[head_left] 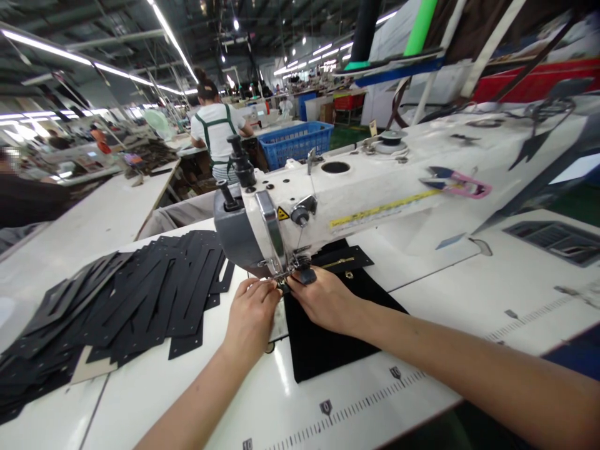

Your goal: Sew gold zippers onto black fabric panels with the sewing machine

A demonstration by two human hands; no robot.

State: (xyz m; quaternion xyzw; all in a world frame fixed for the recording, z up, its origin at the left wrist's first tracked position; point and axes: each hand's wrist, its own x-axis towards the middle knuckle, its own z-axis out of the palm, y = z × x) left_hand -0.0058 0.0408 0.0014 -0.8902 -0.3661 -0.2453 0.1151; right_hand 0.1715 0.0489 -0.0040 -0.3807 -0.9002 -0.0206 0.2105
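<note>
Both hands meet beneath the head of a white sewing machine [375,187]. My left hand [253,306] has its fingers curled and pinched at the edge of the work, beside the presser foot; what lies between the fingertips is too small to tell. My right hand [328,300] rests on a black fabric piece [319,350], its fingertips bent under the machine head and partly hidden. A black strip with a gold zipper [344,261] lies on the fabric, behind my right hand. A small gold part sits on the fabric near it.
A large pile of black cut pieces [154,294] covers the table's left side. Pink-handled snips [462,185] lie on the machine arm. Beyond the machine stand a blue basket [297,142] and a person [218,128] facing away. Printed ruler marks run along the front edge.
</note>
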